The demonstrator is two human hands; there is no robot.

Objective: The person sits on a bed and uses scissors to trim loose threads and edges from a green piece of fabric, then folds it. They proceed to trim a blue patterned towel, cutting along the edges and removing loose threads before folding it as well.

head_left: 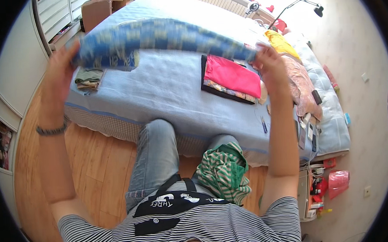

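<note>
A brown suitcase (pixel 97 13) stands beside a cardboard box (pixel 121 2), with a black desk lamp (pixel 318 12) at upper right.

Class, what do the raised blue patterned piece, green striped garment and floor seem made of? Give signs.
Blue patterned piece: likely fabric, bending in a curve; finish too blurred to tell.
Green striped garment: matte, probably knit, crumpled in folds.
Floor: smooth wood or laminate, plank seams showing.

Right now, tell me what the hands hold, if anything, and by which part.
A blue patterned cloth, up over the bed: the left hand holds its left end, the right hand its right. Blur hides the exact finger grip.
</note>
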